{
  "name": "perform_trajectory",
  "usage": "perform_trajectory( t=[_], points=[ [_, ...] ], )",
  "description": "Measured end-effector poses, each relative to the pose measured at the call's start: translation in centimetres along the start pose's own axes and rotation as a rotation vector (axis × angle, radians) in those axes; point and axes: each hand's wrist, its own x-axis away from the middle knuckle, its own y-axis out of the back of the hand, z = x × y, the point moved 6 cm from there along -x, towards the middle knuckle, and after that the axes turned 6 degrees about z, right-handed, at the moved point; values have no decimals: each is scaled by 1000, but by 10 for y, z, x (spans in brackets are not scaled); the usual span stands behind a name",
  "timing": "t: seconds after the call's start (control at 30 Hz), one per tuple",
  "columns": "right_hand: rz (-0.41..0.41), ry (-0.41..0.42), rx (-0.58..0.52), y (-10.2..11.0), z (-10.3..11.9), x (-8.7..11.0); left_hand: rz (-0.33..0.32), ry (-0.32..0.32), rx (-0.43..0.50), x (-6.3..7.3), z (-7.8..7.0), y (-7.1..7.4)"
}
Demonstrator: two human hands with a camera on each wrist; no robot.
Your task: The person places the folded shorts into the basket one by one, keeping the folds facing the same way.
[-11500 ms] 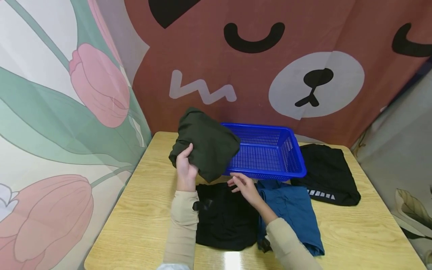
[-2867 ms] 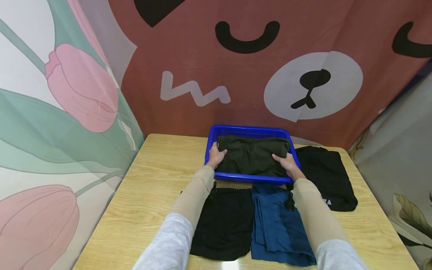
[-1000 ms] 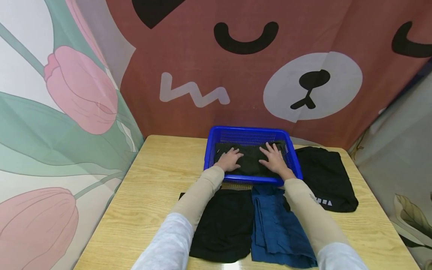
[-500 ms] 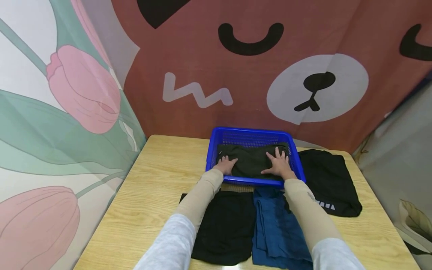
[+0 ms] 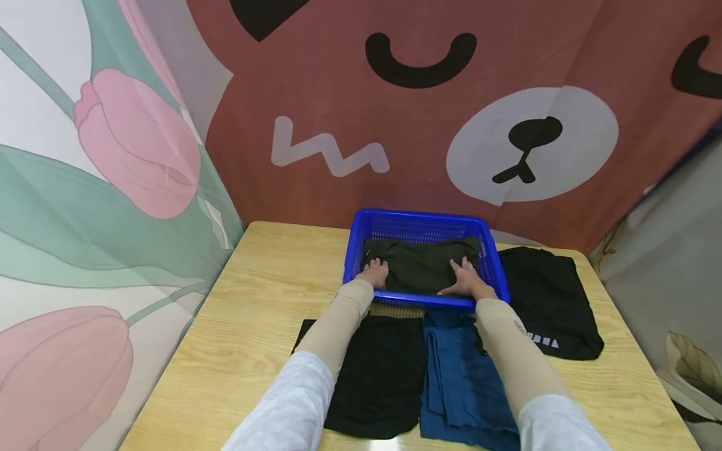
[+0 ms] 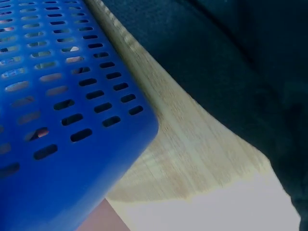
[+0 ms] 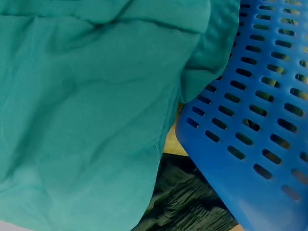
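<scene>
A folded dark green garment (image 5: 420, 263) lies flat inside the blue plastic basket (image 5: 423, 302). My left hand (image 5: 375, 274) rests on its near left part, fingers pointing away from me. On the near right part lies my right hand (image 5: 465, 279), its fingers extended and thumb spread inward. Neither hand is seen in its wrist view. The left wrist view has the basket's slotted wall (image 6: 72, 96) beside dark cloth. Filling much of the right wrist view is the blue folded garment (image 7: 91, 106), next to the basket wall.
In front of the basket, a black folded garment (image 5: 378, 382) and a blue folded garment (image 5: 459, 382) lie side by side on the wooden table (image 5: 225, 351). Another black garment (image 5: 549, 300) with pale marks lies right of the basket. A printed curtain (image 5: 417, 144) hangs behind.
The dark green garment, held up by my left hand earlier, went into the basket in both hands. My hands then let go, flattened it, and slid toward its near left and right parts.
</scene>
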Motion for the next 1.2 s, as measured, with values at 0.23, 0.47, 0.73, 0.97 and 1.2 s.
perform_trajectory(
  t=[0.23, 0.47, 0.73, 0.97, 1.2],
  points=[
    [90, -44, 59, -9, 0, 3, 2, -49, -70, 5, -3, 2],
    [133, -113, 140, -12, 1, 8, 60, -20, -56, 1, 3, -5],
    [134, -98, 157, -13, 4, 9, 35, 23, -142, -16, 12, -14],
    [69, -23, 46, -5, 4, 8, 82, -30, -169, 54, -14, 32],
    [-91, 102, 2, 17, 20, 9, 31, -47, -63, 175, -66, 117]
  ],
)
